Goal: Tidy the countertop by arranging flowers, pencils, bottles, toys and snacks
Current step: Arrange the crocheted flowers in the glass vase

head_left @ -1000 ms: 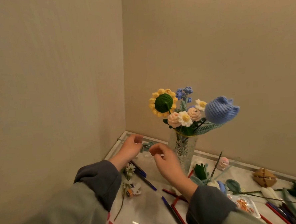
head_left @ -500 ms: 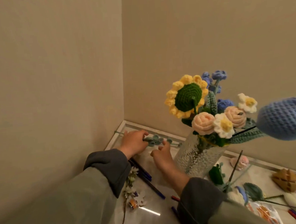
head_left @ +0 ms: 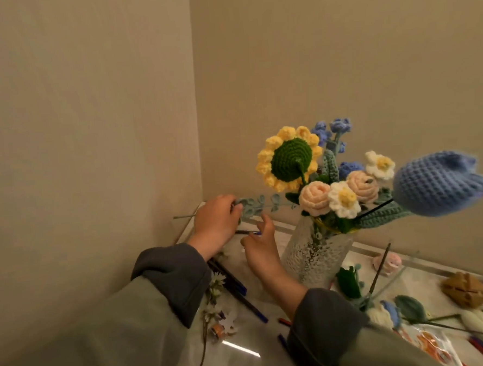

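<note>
Since 0.5 s back: L hand [head_left: 214,224] has come up off the counter w/ the leaf sprig [head_left: 253,204], which now hangs in air instead of lying by the rim. R hand [head_left: 260,248] has let go of it.

Walls [head_left: 90,135]: two, meeting in a corner right behind my hands; shut off left + rear.
Countertop [head_left: 245,358]: pale, glossy, rim running along both walls. Bare patch only near me, betw. the sleeves; right side cluttered.
Vase [head_left: 315,254]: ribbed glass, upright, just right of R wrist. Bouquet spreads wide above it. Blue tulip [head_left: 438,183] leans out far right. Sunflower [head_left: 289,158] shows its green back on the left, above the sprig's tip.

L hand: fingers curled round the sprig's stem. Bare wire end sticks out left toward the wall; leafy end points right at the bouquet, approx. level. Tip close to the lowest blooms; cannot tell if touching.
R hand: below the sprig + apart from it, fingers loose and spread, holding nothing.

Pens [head_left: 235,286]: dark blue, flat on the counter, running under L sleeve.
Snack packet [head_left: 431,343]: bottom right, near me.
Pink toy [head_left: 388,263]: by rear rim, right of vase.
</note>
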The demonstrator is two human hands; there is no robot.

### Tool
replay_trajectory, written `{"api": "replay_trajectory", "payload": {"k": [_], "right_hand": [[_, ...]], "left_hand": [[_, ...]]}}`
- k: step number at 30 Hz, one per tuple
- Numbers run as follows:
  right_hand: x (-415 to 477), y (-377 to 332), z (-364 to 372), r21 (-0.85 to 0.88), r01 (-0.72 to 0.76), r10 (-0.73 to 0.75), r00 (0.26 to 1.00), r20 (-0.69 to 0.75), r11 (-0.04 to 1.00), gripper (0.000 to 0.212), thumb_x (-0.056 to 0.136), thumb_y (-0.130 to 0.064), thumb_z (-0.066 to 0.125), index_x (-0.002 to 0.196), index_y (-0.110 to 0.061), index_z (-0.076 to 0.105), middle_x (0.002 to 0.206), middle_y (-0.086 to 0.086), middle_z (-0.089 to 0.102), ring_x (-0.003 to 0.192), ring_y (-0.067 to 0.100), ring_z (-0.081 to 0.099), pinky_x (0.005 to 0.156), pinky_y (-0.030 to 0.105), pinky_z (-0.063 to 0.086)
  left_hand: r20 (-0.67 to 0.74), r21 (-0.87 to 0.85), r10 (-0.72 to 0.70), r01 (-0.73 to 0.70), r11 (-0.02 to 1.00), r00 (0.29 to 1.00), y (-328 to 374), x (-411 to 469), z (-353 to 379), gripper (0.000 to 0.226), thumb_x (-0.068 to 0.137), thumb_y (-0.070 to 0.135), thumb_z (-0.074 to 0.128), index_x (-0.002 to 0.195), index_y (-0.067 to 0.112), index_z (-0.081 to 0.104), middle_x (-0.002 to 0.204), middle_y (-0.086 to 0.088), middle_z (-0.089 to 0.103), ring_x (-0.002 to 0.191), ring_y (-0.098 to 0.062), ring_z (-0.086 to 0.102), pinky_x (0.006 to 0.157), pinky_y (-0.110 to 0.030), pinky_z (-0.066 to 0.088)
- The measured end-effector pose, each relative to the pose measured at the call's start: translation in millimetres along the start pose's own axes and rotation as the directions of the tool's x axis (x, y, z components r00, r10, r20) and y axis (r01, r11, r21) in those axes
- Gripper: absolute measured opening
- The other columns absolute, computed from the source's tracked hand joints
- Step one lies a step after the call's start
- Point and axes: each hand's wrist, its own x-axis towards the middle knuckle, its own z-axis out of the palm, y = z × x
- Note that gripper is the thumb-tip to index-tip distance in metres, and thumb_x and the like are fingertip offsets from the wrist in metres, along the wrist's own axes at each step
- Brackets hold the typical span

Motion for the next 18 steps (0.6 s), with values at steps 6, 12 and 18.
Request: {"api": "replay_trajectory", "payload": {"k": [6,12,18], "right_hand": [[-33.0,-36.4,-7.8,0.112,0.076,-0.081,0.996,0.039,0.991,0.055,0.097,-0.017,0.046,0.149,-0.023,0.025,0.129,-0.002,0.051,0.107,0.011,0.054,0.094,0.035,0.05],[-74.8,-51.3,-10.9,0.292,0.012,-0.046,0.993,0.109,0.956,0.051,0.099,-0.02,0.051,0.146,-0.015,0.032,0.103,-0.006,0.059,0.095,0.013,0.063,0.082,0.033,0.056],[-113.4,-44.5,-23.4,0.29,-0.019,-0.033,0.984,0.175,0.957,0.034,0.097,-0.013,0.055,0.13,-0.009,0.056,0.12,0.011,0.065,0.105,0.024,0.065,0.085,0.037,0.058]], "left_hand": [[-0.052,0.044,-0.096,0.099,0.994,0.994,16.9,-40.4,-51.2,0.025,0.095,0.039,0.042,0.078,0.027,0.056,0.07,0.007,0.059,0.07,-0.02,0.059,0.054,-0.029,0.04],[0.05,-0.174,-0.252,0.257,0.951,0.966,16.6,-97.0,-70.6,0.023,0.095,0.038,0.046,0.082,0.022,0.055,0.071,0.002,0.06,0.063,-0.015,0.056,0.053,-0.029,0.039],[0.336,-0.574,-0.345,0.48,0.663,0.877,33.0,-159.9,-71.7,0.011,0.099,0.02,0.046,0.097,0.011,0.054,0.073,-0.008,0.066,0.047,-0.014,0.065,0.044,-0.025,0.052]]}}
